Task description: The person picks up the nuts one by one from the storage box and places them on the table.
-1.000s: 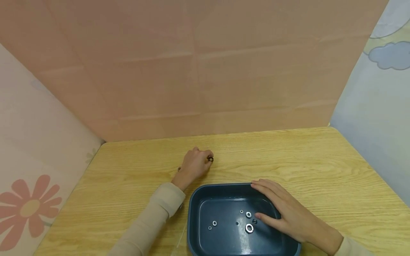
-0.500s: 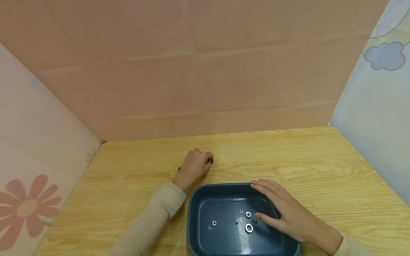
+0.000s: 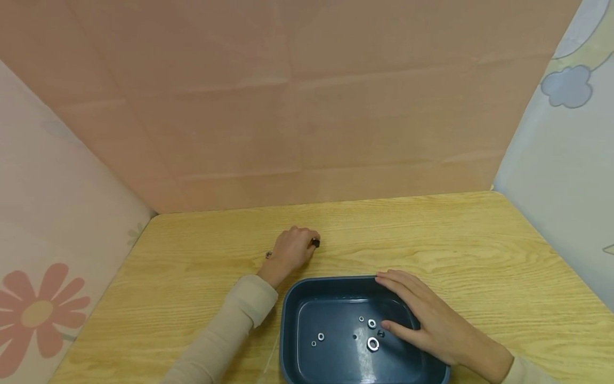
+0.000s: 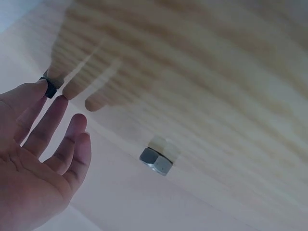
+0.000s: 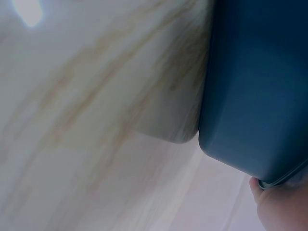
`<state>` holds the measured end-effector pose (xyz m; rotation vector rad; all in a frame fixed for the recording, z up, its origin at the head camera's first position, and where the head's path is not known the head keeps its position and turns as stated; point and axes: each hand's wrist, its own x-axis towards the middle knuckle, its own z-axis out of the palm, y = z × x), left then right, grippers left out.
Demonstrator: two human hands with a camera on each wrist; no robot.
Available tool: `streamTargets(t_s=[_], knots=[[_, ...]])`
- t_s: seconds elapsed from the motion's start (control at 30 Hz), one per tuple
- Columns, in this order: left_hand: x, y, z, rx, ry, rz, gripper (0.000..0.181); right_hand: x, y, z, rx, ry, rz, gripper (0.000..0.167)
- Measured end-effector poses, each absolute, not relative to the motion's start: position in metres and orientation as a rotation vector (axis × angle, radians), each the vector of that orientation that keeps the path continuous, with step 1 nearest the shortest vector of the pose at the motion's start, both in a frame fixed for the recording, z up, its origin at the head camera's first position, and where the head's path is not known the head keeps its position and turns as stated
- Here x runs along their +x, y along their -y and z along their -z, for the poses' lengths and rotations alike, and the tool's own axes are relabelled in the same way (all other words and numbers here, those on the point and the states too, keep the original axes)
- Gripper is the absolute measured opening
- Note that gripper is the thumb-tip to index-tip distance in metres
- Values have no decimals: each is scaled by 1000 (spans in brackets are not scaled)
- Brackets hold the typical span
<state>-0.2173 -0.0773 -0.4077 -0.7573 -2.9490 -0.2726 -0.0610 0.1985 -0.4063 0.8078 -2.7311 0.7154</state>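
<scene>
The desk [image 3: 460, 245] has a yellow wood-grain top with rounded far corners. A dark blue tray [image 3: 336, 288] sits on its near part, and a metal hex nut [image 4: 156, 161] lies just beyond the tray's far left corner.

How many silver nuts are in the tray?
5: two nuts on the left of the tray, three nuts nearer the right hand, which may hide more.

A creased tan sheet [image 3: 297, 117] rises behind the wood-grain surface [image 3: 431, 229]. Left of the surface stands a flowered wall [image 3: 57, 181]; right, a cloud-patterned wall [image 3: 561, 186].
</scene>
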Motion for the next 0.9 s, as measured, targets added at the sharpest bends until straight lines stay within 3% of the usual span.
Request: streamTargets(t_s=[0.23,0.9], knots=[[-218,81,409,-743,2972,352,32,-61,-199,407,790,2738,-701,70],[-205,86,391,-775,2916,495,30,-59,-201,408,753,2760,-694,69]])
